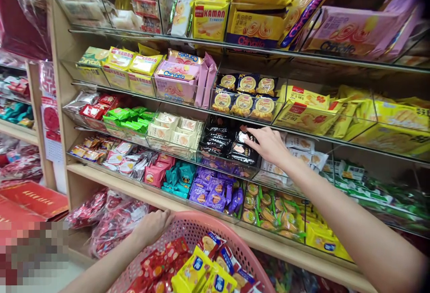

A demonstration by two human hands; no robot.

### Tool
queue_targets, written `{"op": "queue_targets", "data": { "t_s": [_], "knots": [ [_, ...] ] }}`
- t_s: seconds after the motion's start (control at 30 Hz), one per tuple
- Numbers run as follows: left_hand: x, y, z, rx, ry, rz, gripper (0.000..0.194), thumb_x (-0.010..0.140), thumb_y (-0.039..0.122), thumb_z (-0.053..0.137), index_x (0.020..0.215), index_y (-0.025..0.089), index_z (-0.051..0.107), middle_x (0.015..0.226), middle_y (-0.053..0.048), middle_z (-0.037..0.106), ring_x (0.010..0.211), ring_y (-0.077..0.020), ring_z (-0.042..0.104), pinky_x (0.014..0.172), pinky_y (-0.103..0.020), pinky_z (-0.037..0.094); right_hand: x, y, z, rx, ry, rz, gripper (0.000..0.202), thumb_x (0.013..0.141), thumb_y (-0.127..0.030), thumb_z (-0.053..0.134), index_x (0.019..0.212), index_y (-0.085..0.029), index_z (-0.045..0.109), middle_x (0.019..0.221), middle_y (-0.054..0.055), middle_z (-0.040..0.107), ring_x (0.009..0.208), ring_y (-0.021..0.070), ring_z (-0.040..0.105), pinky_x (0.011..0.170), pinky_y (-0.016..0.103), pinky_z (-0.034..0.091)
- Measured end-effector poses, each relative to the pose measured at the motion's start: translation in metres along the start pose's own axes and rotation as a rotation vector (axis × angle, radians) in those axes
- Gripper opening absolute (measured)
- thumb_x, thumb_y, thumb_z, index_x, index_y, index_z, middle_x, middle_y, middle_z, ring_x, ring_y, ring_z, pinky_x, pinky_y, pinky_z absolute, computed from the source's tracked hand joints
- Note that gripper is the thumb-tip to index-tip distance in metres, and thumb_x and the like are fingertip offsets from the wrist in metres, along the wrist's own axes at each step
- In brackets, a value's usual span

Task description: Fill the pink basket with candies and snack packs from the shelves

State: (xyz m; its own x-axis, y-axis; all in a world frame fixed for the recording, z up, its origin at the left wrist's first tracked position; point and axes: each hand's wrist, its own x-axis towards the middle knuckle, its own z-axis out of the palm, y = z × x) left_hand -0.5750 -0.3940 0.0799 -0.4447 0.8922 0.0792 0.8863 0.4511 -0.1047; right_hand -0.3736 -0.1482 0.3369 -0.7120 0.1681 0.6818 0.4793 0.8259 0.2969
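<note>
My left hand (156, 226) is closed at the far left rim of a pink perforated plastic basket (198, 218). Inside it lie red packets (161, 264), yellow packets (198, 270) and blue-and-red biscuit packets (226, 257). My right hand (268, 145) reaches into a clear shelf compartment, fingers stretched out and touching small black snack packets (243, 152). Whether any fingertip grips a packet is hard to see. Left of these lie more black packets (217, 136) and cream-coloured packets (176, 129). White packets (300, 147) lie to the right, partly behind my wrist.
Clear-fronted shelves rise above, with yellow Kaman packs (211, 15) and purple Carvatto packs (178, 75). Purple packets (210, 190) and round snacks (268, 210) fill the row below. A wooden ledge (134, 190) runs beneath. Bagged red goods (117, 226) sit underneath, and red boxes (30, 199) at far left.
</note>
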Motion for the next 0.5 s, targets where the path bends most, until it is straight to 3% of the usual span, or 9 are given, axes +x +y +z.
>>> {"op": "queue_targets", "data": {
  "t_s": [0.27,0.5],
  "knots": [
    [-0.0010,0.0015,-0.0013,-0.009,0.023,-0.012,0.043,0.092,0.032,0.016,0.107,0.011,0.051,0.086,-0.016,0.066,0.081,-0.0262,0.065,0.068,-0.037,0.050,0.0029,0.0033,0.0020,0.102,0.055,0.022,0.040,0.083,-0.047,0.041,0.114,-0.024,0.052,0.101,0.008,0.059,0.094,0.0270,0.047,0.071,0.037,0.032],
    [-0.0008,-0.0008,0.0046,0.003,0.053,0.003,0.045,0.091,0.032,0.015,0.107,0.011,0.052,0.084,-0.016,0.065,0.077,-0.0274,0.064,0.065,-0.038,0.049,0.0067,0.0091,-0.0070,0.239,0.048,0.070,0.025,0.076,-0.041,0.052,0.089,-0.022,0.060,0.089,0.006,0.059,0.085,0.0228,0.050,0.069,0.033,0.035]
  ]
}}
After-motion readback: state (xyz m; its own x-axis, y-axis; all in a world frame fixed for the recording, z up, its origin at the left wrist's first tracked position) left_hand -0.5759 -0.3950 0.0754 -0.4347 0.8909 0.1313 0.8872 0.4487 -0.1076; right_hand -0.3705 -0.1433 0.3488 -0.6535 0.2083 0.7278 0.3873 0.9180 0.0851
